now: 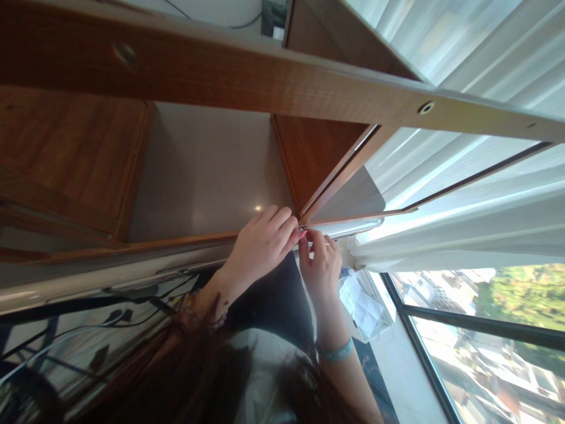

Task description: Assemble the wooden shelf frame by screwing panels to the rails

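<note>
Both my hands meet at the corner where a brown wooden cabinet panel (309, 159) joins a silvery metal rail (353, 227). My left hand (262, 244) lies on the wooden edge with its fingers bent and pressed together, the tips at the rail's end. Just right of it, my right hand (320, 265) is raised with thumb and fingers pinched at the same spot; red nails show. What the fingertips pinch is too small to make out. A teal band (335, 351) sits on my right wrist. Dark hair (185, 371) fills the lower left.
A long wooden beam (265, 76) with a round fitting (426, 108) crosses the top. White curtains (463, 194) hang at the right beside a window (485, 330) looking onto buildings and trees. A grey back panel (207, 165) lies inside the cabinet. Dark cables (132, 306) run at the lower left.
</note>
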`<control>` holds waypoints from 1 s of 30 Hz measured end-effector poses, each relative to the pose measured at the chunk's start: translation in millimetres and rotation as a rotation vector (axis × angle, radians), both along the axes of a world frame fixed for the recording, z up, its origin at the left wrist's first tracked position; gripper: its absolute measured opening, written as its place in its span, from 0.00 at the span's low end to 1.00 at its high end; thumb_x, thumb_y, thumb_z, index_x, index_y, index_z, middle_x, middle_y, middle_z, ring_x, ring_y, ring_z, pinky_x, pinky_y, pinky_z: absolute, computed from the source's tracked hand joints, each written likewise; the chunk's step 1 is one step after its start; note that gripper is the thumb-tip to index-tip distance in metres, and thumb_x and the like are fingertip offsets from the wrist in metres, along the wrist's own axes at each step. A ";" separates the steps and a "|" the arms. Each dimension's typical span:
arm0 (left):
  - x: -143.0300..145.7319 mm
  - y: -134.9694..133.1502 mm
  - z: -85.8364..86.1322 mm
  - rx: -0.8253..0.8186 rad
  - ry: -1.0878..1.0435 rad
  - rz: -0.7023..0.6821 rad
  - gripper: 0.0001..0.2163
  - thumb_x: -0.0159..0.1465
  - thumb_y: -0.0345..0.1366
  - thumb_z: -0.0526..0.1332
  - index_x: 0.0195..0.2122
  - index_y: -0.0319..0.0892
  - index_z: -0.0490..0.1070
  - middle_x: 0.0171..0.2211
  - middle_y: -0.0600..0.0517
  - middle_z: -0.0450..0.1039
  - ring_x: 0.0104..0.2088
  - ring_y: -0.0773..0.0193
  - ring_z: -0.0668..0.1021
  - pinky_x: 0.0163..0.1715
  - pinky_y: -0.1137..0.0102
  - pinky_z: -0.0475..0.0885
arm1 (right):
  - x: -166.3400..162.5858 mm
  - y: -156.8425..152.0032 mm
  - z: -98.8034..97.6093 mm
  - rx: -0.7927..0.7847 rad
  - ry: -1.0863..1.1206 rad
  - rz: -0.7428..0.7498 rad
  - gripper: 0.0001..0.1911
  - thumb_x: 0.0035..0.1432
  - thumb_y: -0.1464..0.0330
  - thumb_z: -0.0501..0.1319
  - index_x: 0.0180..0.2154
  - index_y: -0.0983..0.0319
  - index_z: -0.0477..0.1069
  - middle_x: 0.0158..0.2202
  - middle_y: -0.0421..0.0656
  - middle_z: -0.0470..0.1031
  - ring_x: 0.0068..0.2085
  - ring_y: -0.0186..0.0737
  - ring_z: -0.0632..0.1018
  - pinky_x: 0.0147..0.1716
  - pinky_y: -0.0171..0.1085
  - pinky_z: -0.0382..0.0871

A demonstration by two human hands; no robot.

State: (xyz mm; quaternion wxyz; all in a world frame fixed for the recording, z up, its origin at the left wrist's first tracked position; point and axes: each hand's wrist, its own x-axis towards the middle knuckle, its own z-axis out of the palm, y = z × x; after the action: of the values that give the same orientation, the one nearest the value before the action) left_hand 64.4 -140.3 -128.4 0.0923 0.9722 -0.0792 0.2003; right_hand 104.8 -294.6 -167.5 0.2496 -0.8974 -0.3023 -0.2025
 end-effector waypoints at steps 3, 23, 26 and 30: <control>-0.4 0.6 -0.1 -0.032 0.010 -0.009 0.12 0.71 0.39 0.49 0.34 0.42 0.66 0.35 0.50 0.68 0.39 0.57 0.70 0.36 0.64 0.64 | 0.0 2.8 4.6 0.028 0.022 -0.057 0.17 0.69 0.66 0.49 0.28 0.60 0.65 0.23 0.41 0.68 0.28 0.37 0.69 0.30 0.36 0.57; -1.3 1.2 1.1 -0.060 -0.007 -0.043 0.14 0.72 0.40 0.47 0.34 0.41 0.67 0.34 0.49 0.68 0.37 0.58 0.70 0.36 0.64 0.64 | 4.2 1.4 -19.0 0.663 0.523 -0.225 0.21 0.56 0.51 0.64 0.41 0.58 0.61 0.26 0.36 0.76 0.25 0.34 0.73 0.29 0.33 0.63; -1.4 1.2 1.7 -0.068 -0.004 -0.043 0.13 0.72 0.39 0.48 0.34 0.41 0.67 0.34 0.49 0.68 0.38 0.58 0.70 0.36 0.64 0.64 | 7.1 -5.1 -22.0 0.304 0.276 -0.294 0.22 0.59 0.47 0.59 0.32 0.60 0.67 0.26 0.39 0.76 0.25 0.35 0.72 0.29 0.34 0.59; -0.8 1.4 1.3 -0.074 -0.003 -0.034 0.13 0.72 0.40 0.48 0.33 0.42 0.66 0.34 0.50 0.67 0.38 0.58 0.70 0.36 0.64 0.64 | 6.7 -7.6 -22.8 0.057 0.044 -0.287 0.26 0.66 0.48 0.50 0.28 0.61 0.68 0.24 0.40 0.75 0.25 0.36 0.73 0.28 0.35 0.55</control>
State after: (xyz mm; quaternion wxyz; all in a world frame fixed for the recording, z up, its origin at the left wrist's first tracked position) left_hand 63.5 -139.0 -127.1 0.1314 0.9663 -0.0883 0.2031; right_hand 111.5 -302.2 -190.3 0.2497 -0.9282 -0.1595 -0.2250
